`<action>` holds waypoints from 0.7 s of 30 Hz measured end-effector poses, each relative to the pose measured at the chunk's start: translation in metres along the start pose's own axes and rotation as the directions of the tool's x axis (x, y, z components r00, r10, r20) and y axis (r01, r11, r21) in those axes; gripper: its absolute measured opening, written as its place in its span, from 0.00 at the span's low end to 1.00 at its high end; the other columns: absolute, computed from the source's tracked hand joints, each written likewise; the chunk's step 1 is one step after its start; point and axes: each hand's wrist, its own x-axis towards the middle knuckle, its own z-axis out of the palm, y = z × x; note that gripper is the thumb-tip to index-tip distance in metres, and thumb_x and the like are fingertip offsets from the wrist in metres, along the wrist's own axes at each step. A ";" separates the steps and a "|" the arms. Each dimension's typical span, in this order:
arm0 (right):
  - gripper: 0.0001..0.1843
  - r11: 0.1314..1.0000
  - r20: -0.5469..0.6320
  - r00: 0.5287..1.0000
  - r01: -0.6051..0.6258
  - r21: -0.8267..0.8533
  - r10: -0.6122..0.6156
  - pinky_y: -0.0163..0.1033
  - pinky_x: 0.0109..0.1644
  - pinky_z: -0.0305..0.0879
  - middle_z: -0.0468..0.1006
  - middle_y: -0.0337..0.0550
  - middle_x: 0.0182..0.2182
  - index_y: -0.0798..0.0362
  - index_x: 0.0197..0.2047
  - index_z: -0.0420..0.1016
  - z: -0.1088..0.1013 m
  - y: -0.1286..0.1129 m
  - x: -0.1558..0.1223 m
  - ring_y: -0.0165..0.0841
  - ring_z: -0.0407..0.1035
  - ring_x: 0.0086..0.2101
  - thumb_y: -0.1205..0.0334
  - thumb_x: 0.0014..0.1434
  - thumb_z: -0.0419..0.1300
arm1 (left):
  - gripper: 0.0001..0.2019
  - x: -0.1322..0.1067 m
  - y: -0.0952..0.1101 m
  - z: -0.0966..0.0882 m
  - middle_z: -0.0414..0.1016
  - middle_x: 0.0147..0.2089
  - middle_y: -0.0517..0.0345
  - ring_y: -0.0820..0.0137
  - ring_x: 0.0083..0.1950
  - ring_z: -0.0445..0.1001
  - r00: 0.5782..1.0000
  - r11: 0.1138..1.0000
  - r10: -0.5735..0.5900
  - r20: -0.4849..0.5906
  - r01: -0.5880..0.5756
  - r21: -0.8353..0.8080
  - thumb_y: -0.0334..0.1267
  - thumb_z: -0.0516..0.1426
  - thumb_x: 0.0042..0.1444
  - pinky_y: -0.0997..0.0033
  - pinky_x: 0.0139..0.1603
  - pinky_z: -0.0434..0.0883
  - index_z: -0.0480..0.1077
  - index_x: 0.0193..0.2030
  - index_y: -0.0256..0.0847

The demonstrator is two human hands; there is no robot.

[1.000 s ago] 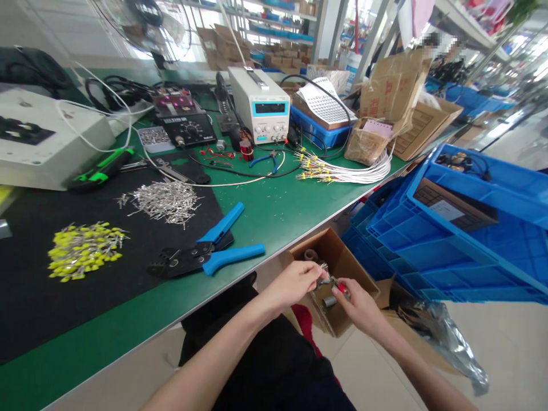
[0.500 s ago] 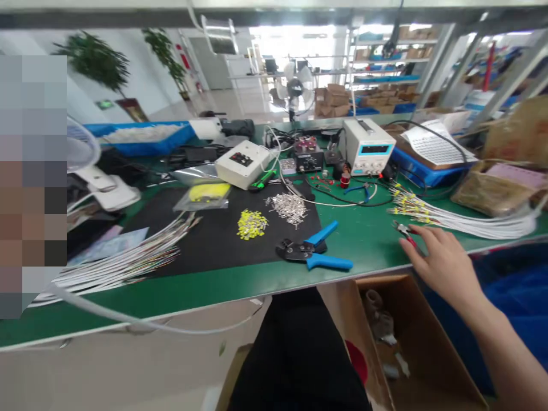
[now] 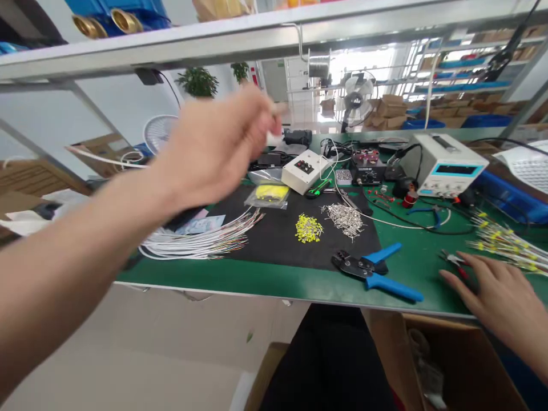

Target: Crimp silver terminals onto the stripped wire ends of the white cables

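My left hand (image 3: 214,148) is raised in the air close to the camera, above the left part of the green table (image 3: 240,279). It is smeared by motion, so I cannot make out whether its curled fingers hold anything. My right hand (image 3: 496,294) lies flat on the table's front right edge with its fingers spread. Its fingertips are beside small red-handled cutters (image 3: 452,260). Blue-handled crimping pliers (image 3: 377,273) lie to the left of that hand, at the edge of a black mat (image 3: 274,245).
On the mat are a pile of yellow terminals (image 3: 308,228), silver terminals (image 3: 346,217) and a white wire bundle (image 3: 201,242). Yellow-tipped wires (image 3: 505,242) lie far right. A power supply (image 3: 445,165) and white box (image 3: 303,169) stand behind. A cardboard box (image 3: 462,365) sits below.
The view has swung left and up. My left hand has come up into view in front of the camera. My right hand has let go of the cutters and flattened on the table.
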 end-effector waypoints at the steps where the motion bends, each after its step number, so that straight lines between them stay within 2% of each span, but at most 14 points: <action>1: 0.33 0.999 0.051 0.999 0.019 -0.027 -0.018 0.65 0.60 0.61 0.74 0.64 0.55 0.55 0.63 0.67 -0.003 -0.011 0.002 0.63 0.68 0.54 0.40 0.65 0.54 | 0.16 -0.008 -0.001 0.021 0.73 0.36 0.58 0.71 0.35 0.71 0.999 0.994 0.051 0.020 -0.052 0.092 0.40 0.45 0.74 0.61 0.45 0.73 0.71 0.52 0.34; 2: 0.33 0.999 0.087 0.995 0.046 -0.025 -0.043 0.63 0.62 0.62 0.73 0.62 0.57 0.54 0.64 0.66 -0.006 -0.022 0.005 0.60 0.68 0.56 0.39 0.65 0.55 | 0.15 -0.019 -0.002 0.045 0.74 0.37 0.57 0.70 0.36 0.72 0.986 0.989 0.141 0.087 -0.143 0.021 0.39 0.46 0.73 0.65 0.43 0.72 0.71 0.49 0.36; 3: 0.34 0.998 0.108 0.992 0.068 -0.004 -0.068 0.61 0.64 0.62 0.72 0.59 0.59 0.53 0.65 0.65 -0.008 -0.034 0.008 0.57 0.67 0.57 0.38 0.65 0.55 | 0.14 -0.033 -0.001 0.070 0.75 0.40 0.55 0.69 0.40 0.74 0.966 0.980 0.196 0.167 -0.187 -0.071 0.38 0.46 0.73 0.66 0.44 0.72 0.71 0.50 0.36; 6: 0.38 0.983 0.198 0.963 0.178 0.042 -0.183 0.61 0.68 0.58 0.64 0.56 0.67 0.50 0.68 0.62 -0.007 -0.065 0.022 0.55 0.60 0.64 0.37 0.63 0.58 | 0.13 -0.078 0.005 0.137 0.75 0.40 0.52 0.66 0.42 0.73 0.936 0.968 0.205 0.287 -0.150 -0.200 0.36 0.46 0.73 0.66 0.44 0.71 0.71 0.49 0.36; 8: 0.44 0.966 0.259 0.931 0.252 0.058 -0.258 0.64 0.69 0.56 0.57 0.55 0.72 0.49 0.71 0.59 -0.004 -0.078 0.033 0.58 0.53 0.69 0.35 0.60 0.61 | 0.13 -0.103 0.012 0.166 0.76 0.43 0.51 0.66 0.45 0.73 0.934 0.961 0.171 0.314 -0.088 -0.261 0.36 0.46 0.74 0.64 0.48 0.71 0.71 0.51 0.37; 10: 0.49 0.949 0.320 0.893 0.304 0.086 -0.315 0.66 0.69 0.55 0.51 0.54 0.74 0.47 0.73 0.56 0.000 -0.085 0.045 0.60 0.47 0.71 0.33 0.57 0.63 | 0.12 -0.118 0.017 0.180 0.76 0.47 0.51 0.65 0.48 0.73 0.930 0.944 0.164 0.330 -0.050 -0.327 0.37 0.48 0.73 0.63 0.52 0.70 0.71 0.51 0.39; 13: 0.55 0.929 0.389 0.845 0.348 0.122 -0.367 0.67 0.70 0.53 0.49 0.52 0.75 0.45 0.76 0.50 0.005 -0.086 0.060 0.59 0.44 0.72 0.30 0.54 0.64 | 0.12 -0.123 0.015 0.185 0.76 0.52 0.50 0.64 0.54 0.72 0.945 0.930 0.112 0.306 0.010 -0.368 0.38 0.49 0.73 0.62 0.57 0.69 0.70 0.55 0.41; 15: 0.58 0.918 0.419 0.817 0.372 0.141 -0.396 0.68 0.71 0.51 0.50 0.52 0.75 0.44 0.76 0.48 0.008 -0.082 0.067 0.59 0.45 0.72 0.28 0.52 0.64 | 0.12 -0.120 0.007 0.186 0.75 0.53 0.51 0.65 0.54 0.72 0.963 0.947 -0.001 0.270 0.088 -0.309 0.38 0.49 0.73 0.62 0.57 0.69 0.70 0.55 0.41; 18: 0.61 0.912 0.453 0.793 0.374 0.167 -0.408 0.70 0.69 0.53 0.54 0.54 0.73 0.44 0.76 0.48 0.014 -0.077 0.071 0.62 0.49 0.70 0.27 0.49 0.65 | 0.10 -0.113 -0.007 0.191 0.76 0.50 0.52 0.63 0.52 0.72 0.956 0.959 -0.173 0.238 0.218 -0.179 0.40 0.50 0.72 0.61 0.55 0.70 0.71 0.51 0.42; 21: 0.61 0.918 0.470 0.789 0.352 0.185 -0.397 0.69 0.66 0.59 0.58 0.56 0.71 0.44 0.76 0.50 0.017 -0.073 0.071 0.62 0.54 0.68 0.27 0.48 0.66 | 0.09 -0.110 -0.014 0.200 0.76 0.47 0.53 0.62 0.49 0.72 0.939 0.952 -0.241 0.246 0.279 -0.129 0.43 0.54 0.70 0.60 0.52 0.71 0.71 0.47 0.42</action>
